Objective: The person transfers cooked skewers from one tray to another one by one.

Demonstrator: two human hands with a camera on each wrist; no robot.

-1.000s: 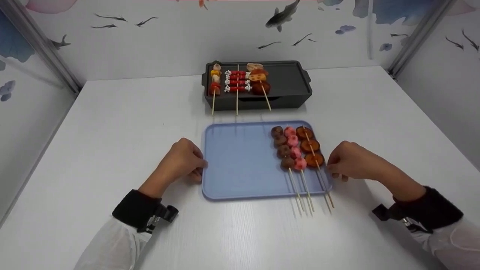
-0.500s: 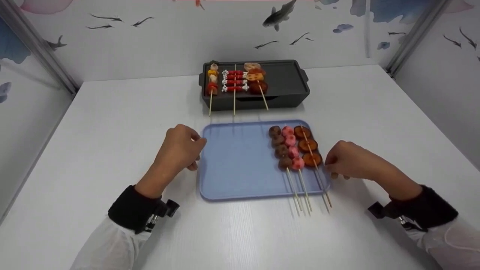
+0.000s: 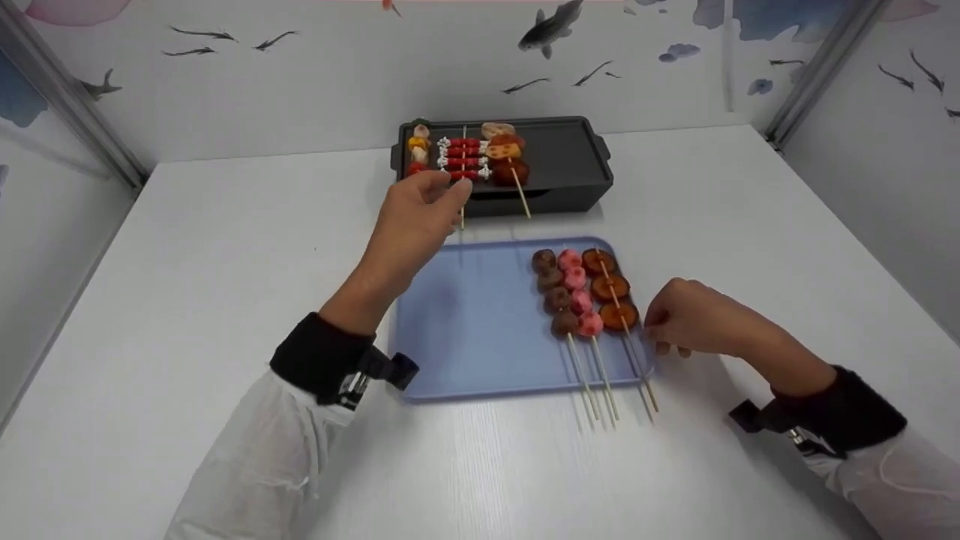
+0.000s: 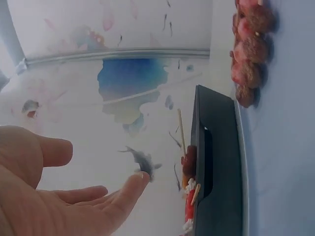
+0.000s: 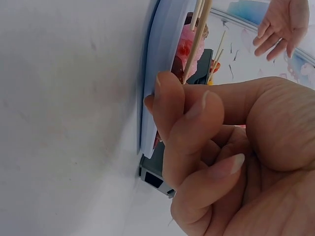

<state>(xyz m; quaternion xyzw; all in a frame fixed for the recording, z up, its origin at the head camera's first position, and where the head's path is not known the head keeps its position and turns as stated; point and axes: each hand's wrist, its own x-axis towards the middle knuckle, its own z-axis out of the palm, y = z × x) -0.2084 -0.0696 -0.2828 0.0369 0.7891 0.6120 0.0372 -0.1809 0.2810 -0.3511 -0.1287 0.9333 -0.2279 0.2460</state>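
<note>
Left fingers (image 4: pixel 129 191): spread, holding nothing, positioned by the near edge of the grill (image 3: pixel 566 154), toward its left corner. The red-and-white skewer (image 3: pixel 461 162) lies just beyond them, long axis crossing that edge. Right fingers (image 5: pixel 192 130), farther off, pinch the right rim of the tray (image 3: pixel 480 330).

1. The tray (image 3: pixel 480 352) lies on the counter (image 3: pixel 225 300).
2. On the tray's right part, from left to right: first ball skewer (image 3: pixel 557 300), second ball skewer (image 3: pixel 582 302), slice skewer (image 3: pixel 610 286); their sticks overhang its front edge.
3. Behind the tray, apart from it: the grill (image 3: pixel 562 154), bearing the left grill skewer (image 3: pixel 419 142), middle grill skewer (image 3: pixel 463 163) and right grill skewer (image 3: pixel 505 146), all behind the tray's left half.
4. At the tray's right rim: the right hand (image 3: pixel 694 319).
5. Toward the tray's back-left, before the grill: the left hand (image 3: pixel 420 217).
</note>
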